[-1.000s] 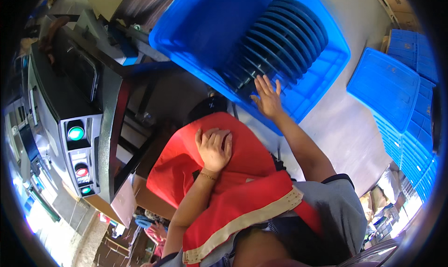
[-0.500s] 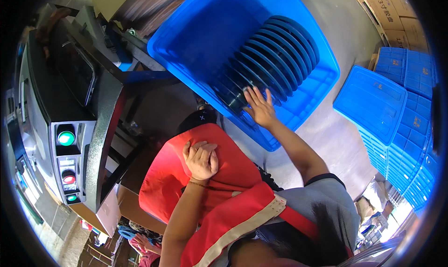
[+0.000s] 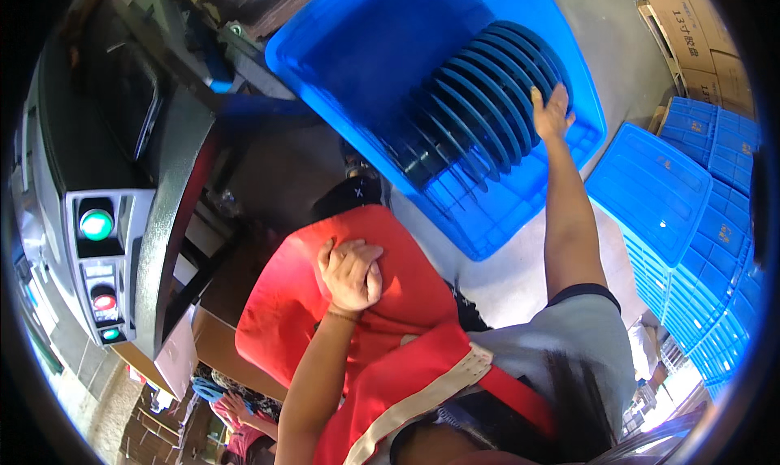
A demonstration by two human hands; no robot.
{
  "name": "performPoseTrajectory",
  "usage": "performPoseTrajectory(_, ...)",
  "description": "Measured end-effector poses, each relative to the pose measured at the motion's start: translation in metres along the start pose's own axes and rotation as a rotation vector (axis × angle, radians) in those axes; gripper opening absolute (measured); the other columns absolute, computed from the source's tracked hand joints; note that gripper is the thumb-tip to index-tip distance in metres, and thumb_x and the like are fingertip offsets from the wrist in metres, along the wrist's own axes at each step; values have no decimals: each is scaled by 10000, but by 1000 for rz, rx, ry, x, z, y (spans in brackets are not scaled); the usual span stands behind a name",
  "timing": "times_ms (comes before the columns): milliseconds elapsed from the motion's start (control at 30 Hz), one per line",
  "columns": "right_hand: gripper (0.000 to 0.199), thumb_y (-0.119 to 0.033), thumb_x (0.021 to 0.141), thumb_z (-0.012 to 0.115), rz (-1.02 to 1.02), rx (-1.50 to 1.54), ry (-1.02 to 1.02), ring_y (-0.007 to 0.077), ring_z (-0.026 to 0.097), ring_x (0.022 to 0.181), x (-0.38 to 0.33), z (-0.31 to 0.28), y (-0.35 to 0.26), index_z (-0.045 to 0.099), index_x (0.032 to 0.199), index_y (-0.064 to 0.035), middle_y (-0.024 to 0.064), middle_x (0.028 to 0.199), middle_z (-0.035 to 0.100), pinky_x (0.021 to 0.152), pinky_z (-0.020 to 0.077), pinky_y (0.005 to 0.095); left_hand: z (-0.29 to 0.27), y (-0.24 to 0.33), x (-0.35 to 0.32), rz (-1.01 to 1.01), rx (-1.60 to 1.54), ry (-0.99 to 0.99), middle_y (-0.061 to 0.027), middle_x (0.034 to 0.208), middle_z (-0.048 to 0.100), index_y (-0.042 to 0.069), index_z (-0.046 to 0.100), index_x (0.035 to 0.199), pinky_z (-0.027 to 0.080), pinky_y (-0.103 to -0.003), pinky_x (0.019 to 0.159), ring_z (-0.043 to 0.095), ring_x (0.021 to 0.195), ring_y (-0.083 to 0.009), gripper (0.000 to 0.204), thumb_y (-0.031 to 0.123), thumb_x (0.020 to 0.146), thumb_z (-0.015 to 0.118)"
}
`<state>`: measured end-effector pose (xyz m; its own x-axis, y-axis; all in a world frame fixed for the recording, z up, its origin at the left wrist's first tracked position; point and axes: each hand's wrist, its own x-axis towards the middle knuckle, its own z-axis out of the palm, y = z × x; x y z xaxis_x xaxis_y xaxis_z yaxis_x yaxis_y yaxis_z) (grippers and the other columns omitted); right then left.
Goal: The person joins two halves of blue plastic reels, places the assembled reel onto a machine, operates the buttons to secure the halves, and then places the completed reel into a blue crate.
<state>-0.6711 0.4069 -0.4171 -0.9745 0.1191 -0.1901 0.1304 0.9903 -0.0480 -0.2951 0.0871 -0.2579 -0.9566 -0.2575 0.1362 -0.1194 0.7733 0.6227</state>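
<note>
Many thin round discs (image 3: 487, 99), smooth blue bin (image 3: 357, 26) around them, right hand (image 3: 554, 117) spread, left hand (image 3: 351, 275) half-curled

The grey floor (image 3: 624, 67), brightly lit in places, borders stacked blue crates (image 3: 654, 189) and cardboard boxes (image 3: 691, 38).

A rectangular blue plastic bin (image 3: 357, 38) in the upper middle of the frame carries a row of dark round discs (image 3: 486, 99) standing on edge, side by side; pale floor (image 3: 504, 290) shows below it.
</note>
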Motion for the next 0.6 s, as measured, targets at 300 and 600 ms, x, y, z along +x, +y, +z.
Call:
performPoseTrajectory(300,395,-257,966,539,-718,670,-372,356,518,1210,-236,-9,-46,549,1284,-23,191,1325,545,1019,414,418,-5,-1,-15,-32,23,39,-23,875,660,118,684,914,330,-442,1041,616,951,-212,175,130,811,543)
performPoseTrajectory(600,782,-641,956,351,-256,837,-602,420,527,1192,-282,29,-40,349,1429,-18,262,1271,552,1015,397,409,-76,-11,-112,-460,-174,211,-115,926,684,-5,656,982,516,-336,813,662,867,-241,119,25,911,566)
